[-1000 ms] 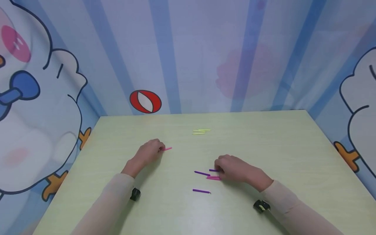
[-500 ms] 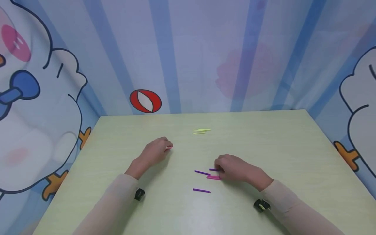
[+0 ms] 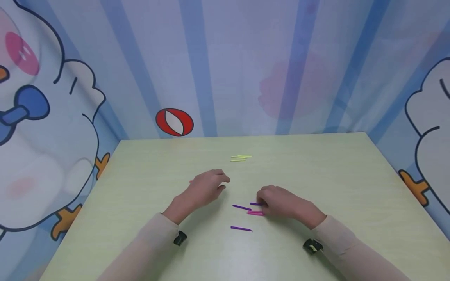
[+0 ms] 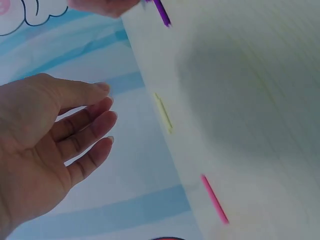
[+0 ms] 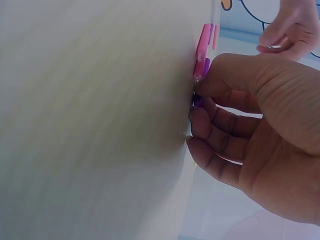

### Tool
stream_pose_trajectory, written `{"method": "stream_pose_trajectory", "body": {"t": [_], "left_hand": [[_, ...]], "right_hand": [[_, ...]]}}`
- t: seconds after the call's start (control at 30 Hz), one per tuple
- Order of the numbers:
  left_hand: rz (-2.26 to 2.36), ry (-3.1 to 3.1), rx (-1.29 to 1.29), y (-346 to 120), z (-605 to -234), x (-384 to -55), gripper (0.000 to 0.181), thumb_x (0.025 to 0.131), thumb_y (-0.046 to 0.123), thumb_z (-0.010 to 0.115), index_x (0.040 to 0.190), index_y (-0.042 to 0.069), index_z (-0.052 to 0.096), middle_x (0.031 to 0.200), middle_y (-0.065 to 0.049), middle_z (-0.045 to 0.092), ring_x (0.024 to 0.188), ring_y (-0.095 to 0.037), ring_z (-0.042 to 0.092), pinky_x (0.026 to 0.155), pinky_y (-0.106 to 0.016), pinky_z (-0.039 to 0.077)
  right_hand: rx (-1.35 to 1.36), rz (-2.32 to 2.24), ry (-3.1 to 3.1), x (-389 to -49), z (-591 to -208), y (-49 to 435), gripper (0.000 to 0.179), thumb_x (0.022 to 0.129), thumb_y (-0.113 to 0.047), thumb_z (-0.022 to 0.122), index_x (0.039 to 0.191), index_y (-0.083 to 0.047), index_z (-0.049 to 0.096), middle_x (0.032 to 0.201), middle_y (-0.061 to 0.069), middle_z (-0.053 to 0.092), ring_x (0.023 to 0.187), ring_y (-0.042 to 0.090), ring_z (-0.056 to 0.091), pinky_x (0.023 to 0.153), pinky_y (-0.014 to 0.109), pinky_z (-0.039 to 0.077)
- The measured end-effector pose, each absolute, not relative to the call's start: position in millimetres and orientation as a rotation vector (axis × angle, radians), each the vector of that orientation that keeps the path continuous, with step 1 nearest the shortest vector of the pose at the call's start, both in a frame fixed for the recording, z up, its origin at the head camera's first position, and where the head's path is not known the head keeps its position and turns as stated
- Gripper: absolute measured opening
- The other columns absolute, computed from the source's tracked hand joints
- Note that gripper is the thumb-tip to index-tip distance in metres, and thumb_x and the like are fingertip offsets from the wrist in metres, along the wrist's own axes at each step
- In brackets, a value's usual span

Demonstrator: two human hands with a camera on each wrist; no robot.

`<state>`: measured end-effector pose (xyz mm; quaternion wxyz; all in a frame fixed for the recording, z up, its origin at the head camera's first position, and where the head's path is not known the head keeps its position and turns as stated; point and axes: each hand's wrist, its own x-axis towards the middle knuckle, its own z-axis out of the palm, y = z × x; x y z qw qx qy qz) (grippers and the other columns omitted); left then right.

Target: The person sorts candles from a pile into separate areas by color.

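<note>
My left hand (image 3: 205, 188) hovers over the middle of the table, fingers loosely bent, holding nothing. Behind it a pink candle (image 4: 215, 199) lies alone, mostly hidden in the head view. My right hand (image 3: 281, 201) rests low on the table; its thumb and fingers pinch the end of a thin purple candle (image 3: 255, 203), partly covered by the hand. Two pink candles (image 3: 255, 213) lie against that hand's thumb side. Another purple candle (image 3: 241, 207) lies just left of them, and one more purple candle (image 3: 241, 228) is nearer me, apart from the rest.
Several thin yellow candles (image 3: 239, 160) lie in a loose group toward the back of the pale table (image 3: 316, 160). A printed curtain (image 3: 232, 78) with cartoon figures stands behind and at both sides. Each wrist carries a small black device (image 3: 180, 238).
The left hand let go of the pink candle, leaving it on the table, and moved right toward the middle with its fingers opening. My right hand and the other candles stayed in place.
</note>
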<state>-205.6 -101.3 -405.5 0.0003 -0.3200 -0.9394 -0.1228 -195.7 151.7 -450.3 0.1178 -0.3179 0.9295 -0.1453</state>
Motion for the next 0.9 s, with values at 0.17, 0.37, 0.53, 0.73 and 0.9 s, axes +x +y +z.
{"method": "stream_pose_trajectory", "body": {"t": [0.17,0.37,0.53,0.73,0.9], "left_hand": [[-0.385,-2.964,-1.054,-86,-399,-196,0.026,0.091,0.008,0.074,0.117,0.008,0.073,0.11,-0.007,0.068,0.101,-0.021,0.065,0.088,-0.033,0.053],[-0.358,-2.967,-1.144,-71,-408,-190,0.026,0.092,0.01,0.073,0.117,0.009,0.074,0.109,-0.003,0.07,0.101,-0.018,0.066,0.086,-0.029,0.053],[-0.368,-2.957,-1.205,-62,-410,-187,0.024,0.091,0.01,0.074,0.115,0.01,0.075,0.106,-0.002,0.071,0.098,-0.015,0.066,0.084,-0.026,0.052],[-0.383,-2.978,-1.237,-54,-415,-185,0.019,0.091,0.011,0.074,0.109,0.011,0.076,0.098,0.0,0.07,0.089,-0.011,0.064,0.08,-0.021,0.051],[-0.326,-3.003,-1.275,-50,-424,-185,0.012,0.091,0.011,0.074,0.103,0.012,0.077,0.09,0.004,0.067,0.078,-0.007,0.057,0.073,-0.019,0.048]], "right_hand": [[-0.91,-0.421,2.717,-197,-451,152,0.006,0.088,-0.01,0.075,0.092,-0.01,0.071,0.08,-0.006,0.057,0.073,0.013,0.051,0.072,0.03,0.049],[-0.907,-0.413,2.72,-197,-451,151,0.006,0.087,-0.008,0.074,0.091,-0.011,0.07,0.079,-0.006,0.057,0.073,0.013,0.051,0.072,0.03,0.048],[-0.89,-0.42,2.711,-196,-448,149,0.006,0.087,-0.008,0.074,0.091,-0.01,0.071,0.079,-0.005,0.057,0.073,0.013,0.051,0.073,0.03,0.049],[-0.906,-0.426,2.712,-195,-446,149,0.006,0.086,-0.006,0.074,0.09,-0.009,0.07,0.078,-0.004,0.056,0.071,0.013,0.051,0.071,0.03,0.048],[-0.918,-0.441,2.713,-194,-445,149,0.007,0.086,-0.006,0.074,0.09,-0.009,0.07,0.077,-0.005,0.056,0.071,0.013,0.05,0.071,0.03,0.047]]}}
